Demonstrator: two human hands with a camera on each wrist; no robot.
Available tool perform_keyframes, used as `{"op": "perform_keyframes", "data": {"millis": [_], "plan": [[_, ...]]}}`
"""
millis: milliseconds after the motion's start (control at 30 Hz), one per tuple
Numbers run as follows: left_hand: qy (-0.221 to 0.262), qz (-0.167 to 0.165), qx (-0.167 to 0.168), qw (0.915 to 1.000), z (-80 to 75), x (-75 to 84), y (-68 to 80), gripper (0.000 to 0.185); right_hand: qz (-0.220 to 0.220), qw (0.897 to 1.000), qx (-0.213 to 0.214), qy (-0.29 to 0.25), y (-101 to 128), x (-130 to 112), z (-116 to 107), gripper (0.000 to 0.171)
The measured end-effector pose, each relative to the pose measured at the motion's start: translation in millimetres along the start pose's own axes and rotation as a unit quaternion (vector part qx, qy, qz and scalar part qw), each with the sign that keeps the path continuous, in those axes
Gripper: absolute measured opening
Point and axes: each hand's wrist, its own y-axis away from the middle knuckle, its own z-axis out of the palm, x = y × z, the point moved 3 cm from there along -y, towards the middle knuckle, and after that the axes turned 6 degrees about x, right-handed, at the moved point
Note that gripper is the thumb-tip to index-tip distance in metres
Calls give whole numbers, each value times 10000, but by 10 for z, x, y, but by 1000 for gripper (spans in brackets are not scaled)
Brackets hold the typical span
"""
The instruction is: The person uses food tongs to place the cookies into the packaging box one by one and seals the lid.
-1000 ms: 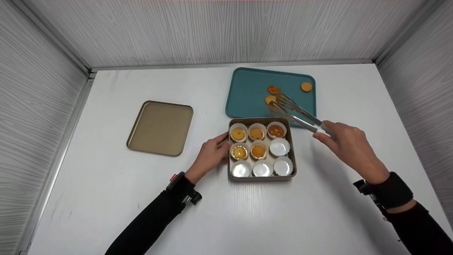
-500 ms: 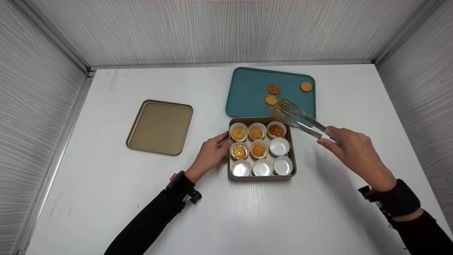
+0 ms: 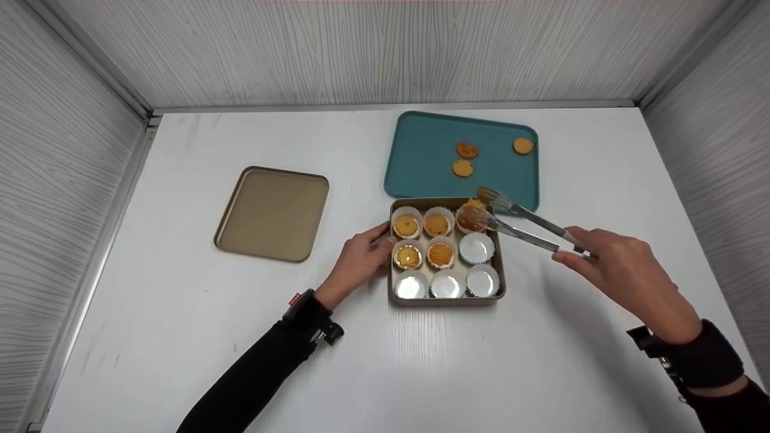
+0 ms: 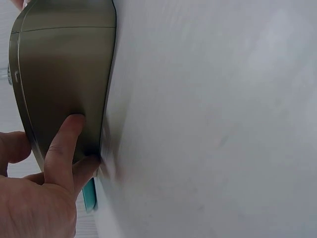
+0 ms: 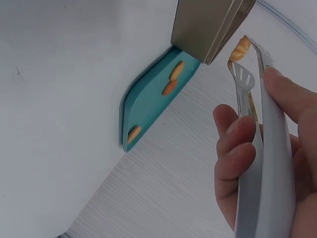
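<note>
A square gold tin (image 3: 448, 300) holds white paper cups, several with cookies and several empty. My left hand (image 3: 380, 240) grips the tin's left wall, and in the left wrist view its thumb (image 4: 69, 131) presses on that wall (image 4: 64, 64). My right hand (image 3: 577, 249) holds metal tongs (image 3: 526, 225). The tong tips pinch a golden cookie (image 3: 475, 205) just above the tin's back right cup. The right wrist view shows the same cookie (image 5: 240, 48) between the tongs (image 5: 267, 163), next to the tin's corner (image 5: 208, 25).
A teal tray (image 3: 421, 156) lies behind the tin with three loose cookies (image 3: 462, 168) on it; it also shows in the right wrist view (image 5: 148, 89). A flat gold lid (image 3: 272, 213) lies to the left. Grey panel walls enclose the white table.
My right hand has drawn the tongs back from the teal tray towards me, and their tips are now over the tin's back right cup. My left hand has stayed on the tin.
</note>
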Motion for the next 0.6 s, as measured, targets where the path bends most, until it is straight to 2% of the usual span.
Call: {"op": "perform_keyframes", "data": {"millis": [100,233,367,600], "plan": [[12,-18,8,10000,0,11,0,54,-343,9992,158,141,25,-27,-80,43],[-39,-31,14,10000,-8,28,10,53,-785,9956,291,426,43,-94,-160,62],[-66,-13,14,10000,-10,27,8,52,-949,9931,140,672,53,-188,-189,69],[-53,9,25,10000,-1,19,-4,51,-1152,9873,50,1089,64,-373,-220,70]]}}
